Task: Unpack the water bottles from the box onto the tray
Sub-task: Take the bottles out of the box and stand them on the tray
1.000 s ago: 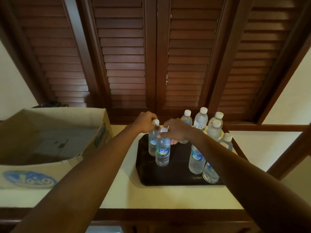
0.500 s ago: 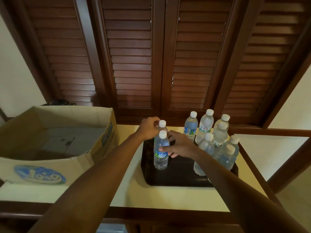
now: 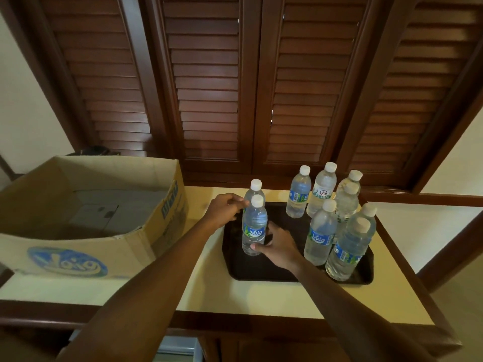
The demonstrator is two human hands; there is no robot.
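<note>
Two clear water bottles with white caps stand close together on the left part of the dark tray [image 3: 261, 273]. My left hand [image 3: 224, 210] curls its fingers against the shoulder of the rear bottle [image 3: 256, 189]. My right hand [image 3: 278, 245] grips the front bottle [image 3: 254, 228] low down, thumb at its base and fingers behind it. Several more bottles [image 3: 321, 232] stand grouped on the tray's right side. The open cardboard box [image 3: 78, 257] sits to the left, and only its grey bottom flaps show inside.
Tray and box rest on a cream counter [image 3: 209, 293] with a dark wooden edge. Brown louvered shutters [image 3: 235, 87] rise right behind the counter. A strip of bare counter lies between the box and the tray.
Both hands have slid down from the caps of the two left bottles. The right hand now sits at the front bottle's base, the left at the rear bottle's shoulder.
</note>
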